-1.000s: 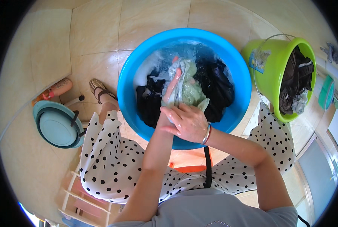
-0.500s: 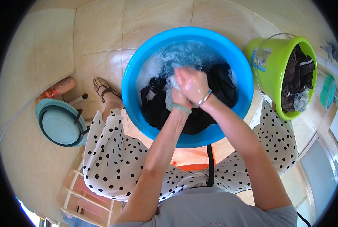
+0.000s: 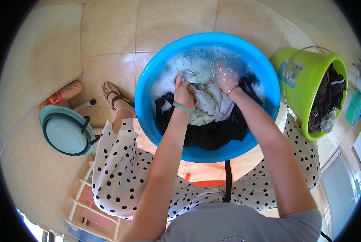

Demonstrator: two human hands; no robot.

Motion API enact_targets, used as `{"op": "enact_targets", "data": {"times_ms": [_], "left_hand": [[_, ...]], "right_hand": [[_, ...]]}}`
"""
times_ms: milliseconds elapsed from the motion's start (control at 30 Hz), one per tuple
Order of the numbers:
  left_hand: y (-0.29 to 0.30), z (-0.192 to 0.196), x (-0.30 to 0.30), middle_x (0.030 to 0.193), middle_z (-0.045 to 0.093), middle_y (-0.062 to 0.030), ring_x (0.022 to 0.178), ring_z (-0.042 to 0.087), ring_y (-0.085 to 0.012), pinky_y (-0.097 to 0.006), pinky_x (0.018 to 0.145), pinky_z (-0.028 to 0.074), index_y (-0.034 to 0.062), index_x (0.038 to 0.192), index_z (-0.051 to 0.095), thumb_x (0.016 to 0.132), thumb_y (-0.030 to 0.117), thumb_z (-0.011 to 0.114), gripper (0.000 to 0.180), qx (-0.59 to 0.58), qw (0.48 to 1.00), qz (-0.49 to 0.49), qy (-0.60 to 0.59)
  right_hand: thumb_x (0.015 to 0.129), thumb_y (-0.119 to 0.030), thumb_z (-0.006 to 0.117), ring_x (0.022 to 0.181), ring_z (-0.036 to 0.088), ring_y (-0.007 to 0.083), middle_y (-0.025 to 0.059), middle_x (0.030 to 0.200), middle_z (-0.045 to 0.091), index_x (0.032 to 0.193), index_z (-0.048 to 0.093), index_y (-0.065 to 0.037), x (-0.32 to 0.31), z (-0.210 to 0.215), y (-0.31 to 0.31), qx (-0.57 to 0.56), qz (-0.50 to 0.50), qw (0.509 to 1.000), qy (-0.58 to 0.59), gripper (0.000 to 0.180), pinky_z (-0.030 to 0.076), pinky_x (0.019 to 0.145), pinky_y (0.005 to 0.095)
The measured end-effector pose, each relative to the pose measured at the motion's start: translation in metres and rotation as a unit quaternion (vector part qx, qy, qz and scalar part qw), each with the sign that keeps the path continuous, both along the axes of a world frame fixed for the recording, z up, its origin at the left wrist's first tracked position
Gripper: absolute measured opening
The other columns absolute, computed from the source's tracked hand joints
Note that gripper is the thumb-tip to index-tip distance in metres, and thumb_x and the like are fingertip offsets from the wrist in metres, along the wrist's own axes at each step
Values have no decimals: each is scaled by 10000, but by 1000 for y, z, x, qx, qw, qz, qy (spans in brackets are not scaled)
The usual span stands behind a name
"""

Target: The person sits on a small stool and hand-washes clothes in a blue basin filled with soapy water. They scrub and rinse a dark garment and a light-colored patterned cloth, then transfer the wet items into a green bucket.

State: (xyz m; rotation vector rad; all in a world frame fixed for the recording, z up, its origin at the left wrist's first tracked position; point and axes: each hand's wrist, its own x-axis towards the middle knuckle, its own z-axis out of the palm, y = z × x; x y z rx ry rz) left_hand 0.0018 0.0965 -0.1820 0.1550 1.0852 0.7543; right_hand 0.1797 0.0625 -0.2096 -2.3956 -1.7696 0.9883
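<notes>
While hands scrub pale cloth [image 3: 206, 103], blue-labelled green bucket [image 3: 305, 80] beside basin [image 3: 148, 80].

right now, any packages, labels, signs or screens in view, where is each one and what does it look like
Label: stuck on the outer wall of the green bucket, right of the blue basin; roughly rectangular, blue and pale, crumpled and partly peeled.
Bottle: lying on the tiled floor at left, above the teal lidded pail; rounded, peach-pink with an orange-red end.
No signs or screens can be made out.
</notes>
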Motion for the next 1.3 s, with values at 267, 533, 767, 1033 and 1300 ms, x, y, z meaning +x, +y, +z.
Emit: {"op": "enact_targets", "data": {"times_ms": [267,533,767,1033,1300], "left_hand": [[14,33,19,1266,527,-116,1128,526,-250,-402,935,447,104,1370,374,908,345,589,564,-66,986,-81,-130],[-11,105,40,1033,545,-45,916,539,-197,-338,773,494,188,1187,495,822,651,506,590,-94,988,-34,-118],[-43,78,46,1074,560,-71,947,558,-222,-325,816,486,159,1135,533,934,497,475,397,-23,991,46,-128],[-40,54,38,1142,614,-61,1076,576,-235,-388,931,455,99,1146,559,966,416,411,393,-159,986,30,-51],[6,33,-3,1280,503,-84,1151,494,-239,-411,985,395,107,1304,415,927,279,582,447,85,993,23,77]], "right_hand": [[839,-140,597,853,582,303,111,928,541,1036,559,-94,-57,117,-30,185,29,934,303,205,499,706,396],[658,-279,783,723,562,151,15,816,501,738,605,-132,-77,192,-42,315,66,927,193,244,467,562,269],[692,-146,716,511,561,205,32,664,496,636,538,-108,-75,171,-9,400,-9,909,116,190,456,460,313],[795,-311,585,668,633,336,107,725,643,758,648,-88,-21,71,20,233,-115,963,77,235,507,576,445],[881,-377,573,1143,452,415,286,1220,460,1227,487,-39,4,23,1,221,-75,960,154,491,392,955,436]]}}
